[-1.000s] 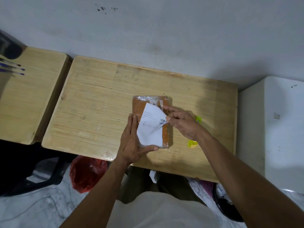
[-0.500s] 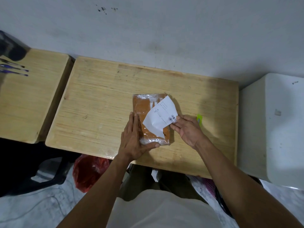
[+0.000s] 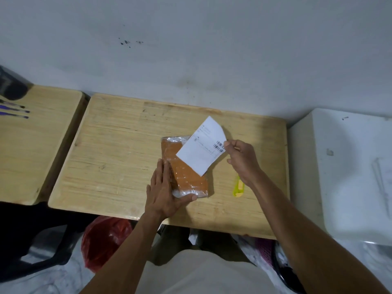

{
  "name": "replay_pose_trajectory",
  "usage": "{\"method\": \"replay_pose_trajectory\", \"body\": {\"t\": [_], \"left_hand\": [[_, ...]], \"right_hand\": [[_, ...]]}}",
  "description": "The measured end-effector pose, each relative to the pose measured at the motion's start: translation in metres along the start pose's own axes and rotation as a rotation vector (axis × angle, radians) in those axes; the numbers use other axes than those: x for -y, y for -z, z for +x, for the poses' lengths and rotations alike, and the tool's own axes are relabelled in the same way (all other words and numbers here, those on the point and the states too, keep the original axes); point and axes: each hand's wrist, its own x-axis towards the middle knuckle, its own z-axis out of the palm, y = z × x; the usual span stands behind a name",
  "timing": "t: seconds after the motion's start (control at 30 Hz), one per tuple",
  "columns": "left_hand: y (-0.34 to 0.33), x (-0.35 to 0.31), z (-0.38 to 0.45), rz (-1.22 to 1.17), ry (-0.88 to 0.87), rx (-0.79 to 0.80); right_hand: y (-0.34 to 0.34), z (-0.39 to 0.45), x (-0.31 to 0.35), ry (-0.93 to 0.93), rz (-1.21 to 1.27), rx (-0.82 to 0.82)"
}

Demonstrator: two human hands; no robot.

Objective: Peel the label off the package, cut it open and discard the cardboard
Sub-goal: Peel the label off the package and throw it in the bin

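A: How far along is the person with the package?

B: The first step looks all but done. The right hand (image 3: 240, 160) pinches the white label (image 3: 202, 148) by its barcode edge and holds it lifted and tilted over the far right corner of the package (image 3: 184, 172). Whether the label's lower corner is free of the wrap or clings to it cannot be told from this view.

A: And the package itself?

B: It lies flat near the middle of the wooden worktop (image 3: 118, 149), an orange-brown slab under clear plastic wrap, not yet cut. The left hand (image 3: 164, 193) lies open and flat against its near left side, thumb hooked round the near end, pinning it down rather than gripping it.

A: So what remains?

B: Most of the task, by the look of it. The label needs setting aside, then the wrap has to be cut. A yellow-green cutter (image 3: 239, 186) lies on the worktop just right of the package, partly behind the right wrist and untouched. The cardboard has still to be taken out and thrown away; a red bag (image 3: 106, 238) sits on the floor below the worktop's near edge, possibly for rubbish.
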Motion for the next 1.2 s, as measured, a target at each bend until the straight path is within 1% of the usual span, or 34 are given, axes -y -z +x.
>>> {"method": "replay_pose_trajectory", "body": {"t": [0.13, 0.2, 0.23, 0.33, 0.37, 0.43, 0.5, 0.63, 0.73, 0.87, 0.93, 1.0, 1.1, 1.2], "left_hand": [[0.005, -0.01, -0.006, 0.004, 0.0, -0.019], [0.01, -0.023, -0.008, -0.063, -0.008, -0.069], [0.016, -0.032, -0.009, -0.117, -0.037, -0.108], [0.033, -0.064, -0.006, -0.239, -0.283, -0.292], [0.037, -0.075, -0.006, -0.246, -0.332, -0.346], [0.041, -0.093, -0.003, -0.238, -0.335, -0.416], [0.045, -0.103, 0.001, -0.274, -0.307, -0.407], [0.055, -0.116, 0.005, -0.304, -0.286, -0.321], [0.053, -0.128, 0.001, -0.284, -0.322, -0.339], [0.051, -0.151, -0.01, -0.362, -0.398, -0.291], [0.052, -0.164, -0.018, -0.322, -0.449, -0.293], [0.054, -0.172, -0.025, -0.241, -0.477, -0.315], [0.055, -0.181, -0.031, -0.2, -0.448, -0.299], [0.054, -0.187, -0.034, -0.172, -0.403, -0.296]], "right_hand": [[0.004, -0.009, 0.002, -0.045, 0.061, -0.023], [0.006, -0.016, 0.004, -0.058, 0.111, -0.029], [0.007, -0.021, 0.006, -0.059, 0.142, -0.036], [0.009, -0.033, 0.01, -0.043, 0.233, -0.037], [0.01, -0.038, 0.011, -0.037, 0.253, -0.025], [0.012, -0.046, 0.013, -0.024, 0.296, 0.003], [0.016, -0.053, 0.015, -0.017, 0.341, 0.024], [0.033, -0.059, 0.017, -0.007, 0.454, 0.017], [0.048, -0.06, 0.013, -0.002, 0.446, -0.047], [0.069, -0.064, 0.005, 0.029, 0.418, -0.174], [0.08, -0.069, 0.003, 0.1, 0.338, -0.201], [0.089, -0.074, 0.003, 0.199, 0.207, -0.183], [0.1, -0.079, 0.001, 0.265, 0.095, -0.131], [0.102, -0.083, 0.002, 0.289, 0.036, -0.181]]}}
